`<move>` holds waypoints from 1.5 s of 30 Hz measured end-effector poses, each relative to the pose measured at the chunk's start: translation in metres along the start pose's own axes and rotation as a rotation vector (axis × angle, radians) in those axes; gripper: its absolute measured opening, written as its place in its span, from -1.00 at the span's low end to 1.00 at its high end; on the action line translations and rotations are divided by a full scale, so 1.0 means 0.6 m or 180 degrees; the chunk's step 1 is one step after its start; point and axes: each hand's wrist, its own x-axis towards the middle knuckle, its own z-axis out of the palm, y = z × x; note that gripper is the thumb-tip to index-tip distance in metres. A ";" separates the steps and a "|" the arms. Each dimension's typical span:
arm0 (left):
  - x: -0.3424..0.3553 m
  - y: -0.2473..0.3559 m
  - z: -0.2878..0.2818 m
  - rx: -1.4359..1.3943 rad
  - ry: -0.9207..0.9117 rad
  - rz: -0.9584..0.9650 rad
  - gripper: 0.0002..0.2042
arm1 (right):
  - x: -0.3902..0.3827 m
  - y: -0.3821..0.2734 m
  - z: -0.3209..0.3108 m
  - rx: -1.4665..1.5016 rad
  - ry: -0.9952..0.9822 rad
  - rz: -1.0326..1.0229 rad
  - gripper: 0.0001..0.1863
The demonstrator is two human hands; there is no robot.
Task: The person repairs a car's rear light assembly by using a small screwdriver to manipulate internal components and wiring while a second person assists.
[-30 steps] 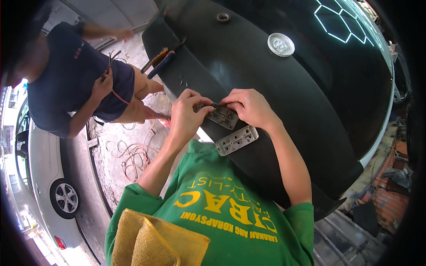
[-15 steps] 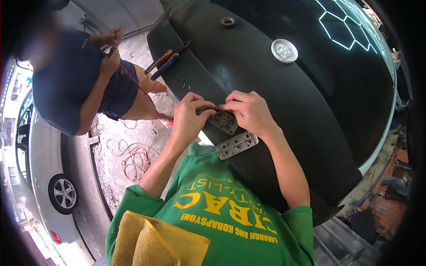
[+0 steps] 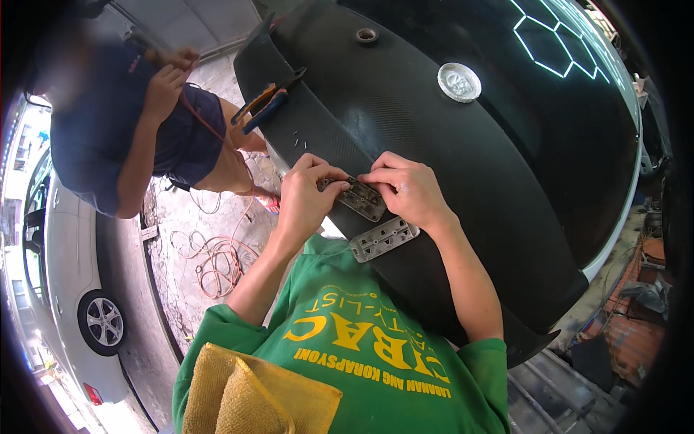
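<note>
A dark, dirty rectangular metal plate (image 3: pixel 366 203) with small parts on its face lies slanted between my hands. My left hand (image 3: pixel 306 194) is closed on its left end, thumb on top. The fingers of my right hand (image 3: pixel 406 189) are pinched together at the plate's far edge; whatever is between the fingertips is too small to make out. Just nearer to me rests a lighter grey plate (image 3: pixel 384 239) with triangular cut-outs. Beyond my left hand, a few small metal pins or screws (image 3: pixel 300 139) lie loose on the black textured panel (image 3: pixel 434 159).
Pliers with orange and blue handles (image 3: pixel 266 103) lie near the panel's left edge. Farther off are a round silver dish (image 3: pixel 459 82) and a small dark ring (image 3: pixel 366 35). Another person (image 3: pixel 123 123) stands at the left. A coiled reddish hose (image 3: pixel 217 264) lies on the floor.
The hands stay at the plate with almost the same grip; the right fingers have shifted slightly. At the left, the other person's hands and arm have moved a little.
</note>
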 end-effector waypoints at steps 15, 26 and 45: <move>-0.001 0.000 0.003 -0.0221 0.0036 -0.0261 -0.82 | -0.005 0.007 0.025 0.0076 0.0300 0.0090 -0.78; 0.026 0.011 -0.018 -0.0011 -0.0532 -0.0321 -0.84 | 0.016 0.021 0.012 0.0216 -0.0055 0.0052 -0.79; 0.053 0.064 -0.048 0.1069 -0.0536 0.1912 -0.83 | 0.015 0.004 -0.031 0.3208 -0.0266 0.2218 -0.71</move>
